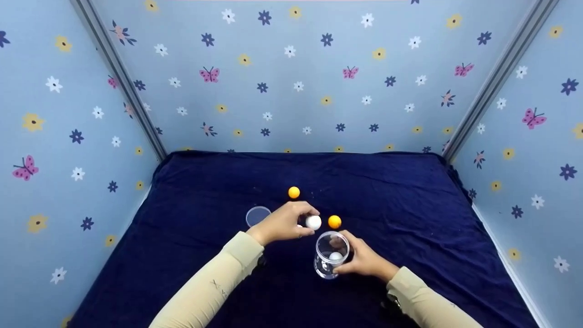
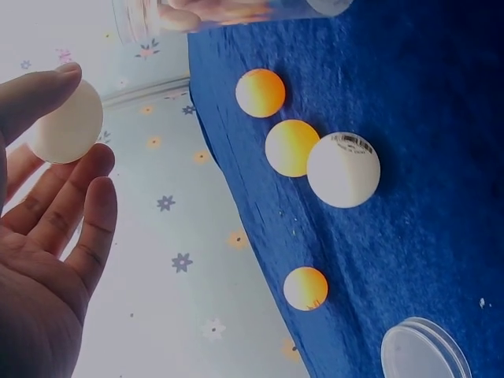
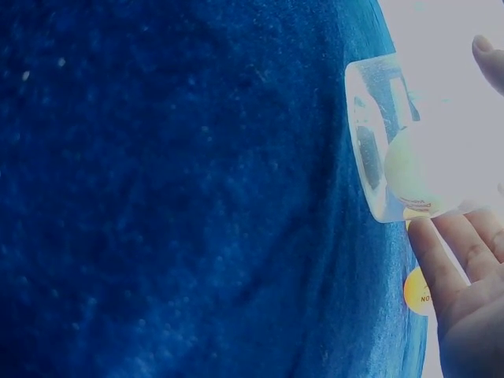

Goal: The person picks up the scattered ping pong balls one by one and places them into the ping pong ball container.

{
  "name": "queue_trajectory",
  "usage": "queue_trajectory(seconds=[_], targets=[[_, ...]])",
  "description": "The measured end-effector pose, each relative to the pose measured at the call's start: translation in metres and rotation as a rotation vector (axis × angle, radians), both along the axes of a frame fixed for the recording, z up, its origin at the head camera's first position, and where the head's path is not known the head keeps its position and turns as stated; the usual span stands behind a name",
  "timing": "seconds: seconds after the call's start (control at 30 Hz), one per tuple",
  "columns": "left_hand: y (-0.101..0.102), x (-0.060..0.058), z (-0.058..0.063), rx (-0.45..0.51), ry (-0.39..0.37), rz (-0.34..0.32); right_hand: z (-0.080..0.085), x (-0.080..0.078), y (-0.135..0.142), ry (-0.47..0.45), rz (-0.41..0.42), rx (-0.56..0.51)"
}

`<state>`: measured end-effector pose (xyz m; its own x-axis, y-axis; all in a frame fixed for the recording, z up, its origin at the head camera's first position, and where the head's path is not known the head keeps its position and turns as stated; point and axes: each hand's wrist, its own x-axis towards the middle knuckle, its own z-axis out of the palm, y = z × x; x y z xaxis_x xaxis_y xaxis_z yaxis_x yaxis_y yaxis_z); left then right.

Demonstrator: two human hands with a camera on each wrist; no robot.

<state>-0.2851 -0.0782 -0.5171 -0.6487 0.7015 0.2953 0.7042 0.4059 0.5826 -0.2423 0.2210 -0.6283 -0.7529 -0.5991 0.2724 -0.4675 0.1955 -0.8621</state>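
My left hand pinches a white ping-pong ball between thumb and fingers, just up and left of the jar's mouth in the head view. My right hand grips a clear plastic jar around its side, the round opening facing up. Inside the jar lies one white ball, near its bottom. On the cloth, the left wrist view shows another white ball with printed marks beside an orange ball. Two more orange balls lie apart from it.
A clear round lid lies on the cloth behind my left wrist. Dark blue cloth covers the table, with wrinkles toward the right. Flower-patterned walls enclose the table at the back and both sides.
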Motion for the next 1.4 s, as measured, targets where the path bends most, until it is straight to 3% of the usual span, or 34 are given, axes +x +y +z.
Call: queue_trajectory(seconds=[0.7, 1.4], targets=[[0.014, 0.009, -0.002, -0.004, -0.023, -0.072, 0.0, -0.001, 0.0, 0.002, 0.009, 0.007], [0.024, 0.017, -0.004, -0.017, -0.038, -0.094, 0.001, 0.0, 0.0, 0.036, 0.001, 0.02]])
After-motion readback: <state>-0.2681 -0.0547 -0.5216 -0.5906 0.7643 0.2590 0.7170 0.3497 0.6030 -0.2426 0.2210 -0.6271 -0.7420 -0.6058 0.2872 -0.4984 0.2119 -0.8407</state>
